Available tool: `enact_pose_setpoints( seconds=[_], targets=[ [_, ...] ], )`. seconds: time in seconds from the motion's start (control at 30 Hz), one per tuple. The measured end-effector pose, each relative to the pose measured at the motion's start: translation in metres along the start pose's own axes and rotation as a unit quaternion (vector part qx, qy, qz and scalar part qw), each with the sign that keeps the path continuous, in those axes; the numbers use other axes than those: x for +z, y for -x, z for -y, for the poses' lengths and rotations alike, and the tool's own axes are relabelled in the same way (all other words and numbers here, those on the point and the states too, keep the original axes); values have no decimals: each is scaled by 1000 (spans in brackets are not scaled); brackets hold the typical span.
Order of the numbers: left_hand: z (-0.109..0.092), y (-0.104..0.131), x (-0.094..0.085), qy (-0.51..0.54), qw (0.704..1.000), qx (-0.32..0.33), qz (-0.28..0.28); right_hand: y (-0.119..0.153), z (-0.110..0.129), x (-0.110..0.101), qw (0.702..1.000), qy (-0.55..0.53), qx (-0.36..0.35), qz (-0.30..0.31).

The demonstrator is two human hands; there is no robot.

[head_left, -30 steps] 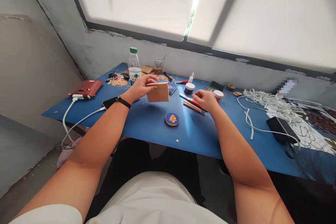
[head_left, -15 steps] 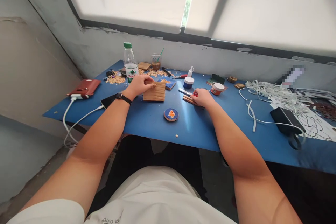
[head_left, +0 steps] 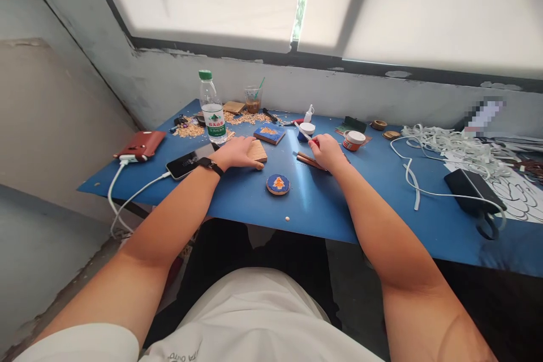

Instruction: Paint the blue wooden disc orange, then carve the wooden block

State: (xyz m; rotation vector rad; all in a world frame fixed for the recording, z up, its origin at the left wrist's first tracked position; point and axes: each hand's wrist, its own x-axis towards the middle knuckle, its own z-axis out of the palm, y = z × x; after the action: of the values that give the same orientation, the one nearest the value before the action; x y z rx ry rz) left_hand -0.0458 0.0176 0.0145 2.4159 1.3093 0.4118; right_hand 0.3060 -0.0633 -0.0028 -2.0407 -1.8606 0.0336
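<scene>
The left hand (head_left: 235, 154) lies flat on a pale square wooden block (head_left: 257, 151), palm down, its fingers (head_left: 254, 164) spread over the near side and not curled round it; the block rests on the blue worktop (head_left: 322, 203). The right hand (head_left: 326, 150) has its fingers clenched on a slim red-handled carving tool (head_left: 306, 135), whose light blade slants up and away past the fingertips. Just under those fingers lie a few brown wooden sticks (head_left: 309, 160); their number cannot be made out.

Containers: beyond the left fingers stands one clear plastic water bottle with a green cap (head_left: 212, 107), partly filled. Further back is one clear plastic cup (head_left: 253, 99) with brown drink at the bottom and a straw. Beyond the right fingers is one small blue jar with a white lid (head_left: 306, 129), and to their right one small orange jar with a white lid (head_left: 352, 140); both are shut, so their contents are hidden. One little white dropper bottle (head_left: 309, 113) stands behind the blue jar.

Between the two hands, nearer the person, lies one round wooden disc painted blue with an orange tree (head_left: 278, 184). Beyond the left fingers is one blue-painted square block (head_left: 269, 134).
</scene>
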Motion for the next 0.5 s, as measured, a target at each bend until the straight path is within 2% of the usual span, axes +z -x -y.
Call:
enact_pose_setpoints(
  seconds=[0.1, 0.2, 0.33, 0.5],
  targets=[
    [-3, -1, 6, -40, 999, -17, 33, 3, 7, 3, 1000, -19, -15, 1],
    [-1, -2, 8, 0, 1000, -11, 27, 6, 12, 7, 998, -49, -48, -5],
    [6, -3, 9, 163, 987, 13, 8, 10, 19, 8, 991, -91, -93, -25],
    [10, -6, 19, 353, 932, 77, 39, 21, 37, 7, 975, -157, -152, -38]
  ],
)
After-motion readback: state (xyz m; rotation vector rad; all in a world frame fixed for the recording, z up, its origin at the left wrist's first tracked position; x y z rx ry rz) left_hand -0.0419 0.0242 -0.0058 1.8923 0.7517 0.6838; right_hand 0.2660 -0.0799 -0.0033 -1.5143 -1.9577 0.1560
